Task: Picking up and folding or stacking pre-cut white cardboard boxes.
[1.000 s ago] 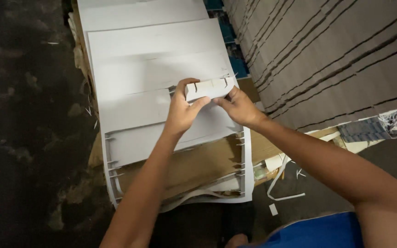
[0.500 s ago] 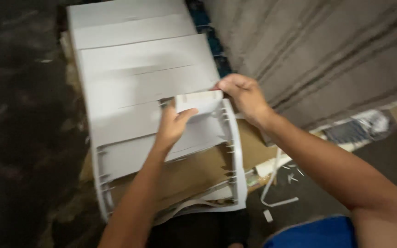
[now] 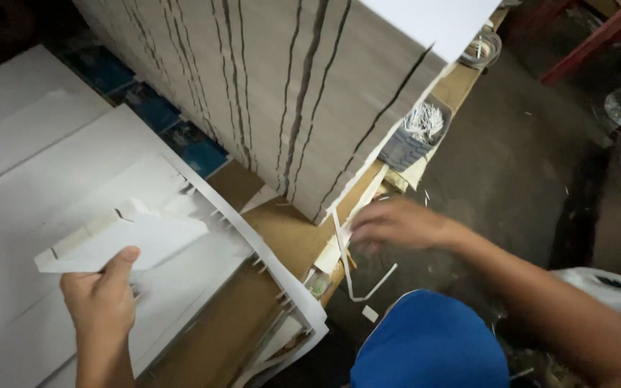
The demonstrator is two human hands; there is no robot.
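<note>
Right now left hand point(image 3: 102, 305) fingers pinch a folded white die-cut card blank point(image 3: 120, 241); right hand point(image 3: 397, 223), fingers loosely open, touches white offcut strips point(image 3: 346, 259). One-handed pinch could let the blank slip.

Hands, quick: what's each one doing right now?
Left hand: closed on a stack of white die-cut cards.
Right hand: blurred, at white paper strips; grip cannot be told.

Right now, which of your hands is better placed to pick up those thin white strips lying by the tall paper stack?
Probably the right hand: it is empty and reaches right at the white strips below the paper stack. The left hand grips a folded white card piece, away from them.
</note>
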